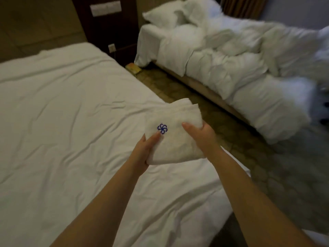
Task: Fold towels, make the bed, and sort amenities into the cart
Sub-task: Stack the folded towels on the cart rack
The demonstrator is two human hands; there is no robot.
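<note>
While the left hand (145, 150) and right hand (202, 135) clasp its two sides, thumbs on top, the folded towel (173, 116) sits mid-frame over the right edge of the near bed (62, 104). Folding looks done, so next it needs setting down flat. Smooth sheet lies open to the left. The floor aisle (204, 107) and rumpled far bed (231, 72) lie upper right.

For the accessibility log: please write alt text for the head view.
A left hand and a right hand hold a folded white towel with a blue emblem over a smooth white bed. Beyond, a second bed lies unmade, its duvet and pillows rumpled.
</note>
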